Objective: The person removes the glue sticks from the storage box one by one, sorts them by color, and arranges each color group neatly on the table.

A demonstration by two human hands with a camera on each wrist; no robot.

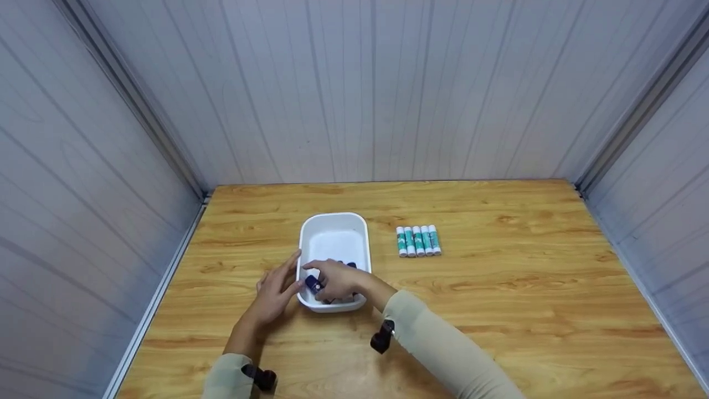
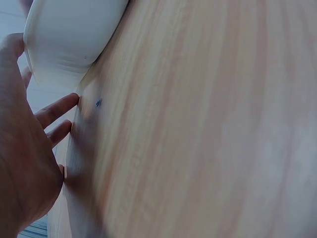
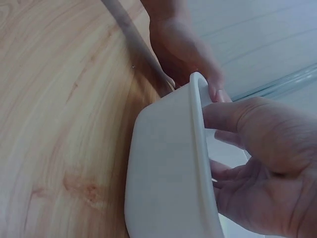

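Note:
A white plastic tub [image 1: 334,223] stands on the wooden table [image 1: 498,310], with dark blue objects [image 1: 349,266] lying at its near end. My right hand [image 1: 334,280] reaches over the near rim into the tub and pinches one dark blue object [image 1: 314,285] between thumb and fingers. In the right wrist view the curled fingers [image 3: 247,163] sit inside the tub wall [image 3: 163,168], and the object is hidden. My left hand [image 1: 275,291] lies with straight fingers against the tub's left side. Its fingers [image 2: 57,110] touch the table beside the tub [image 2: 69,39].
Several green-and-white glue sticks [image 1: 418,240] lie side by side in a row to the right of the tub. Grey panelled walls [image 1: 354,88] close in the table at the back and on both sides.

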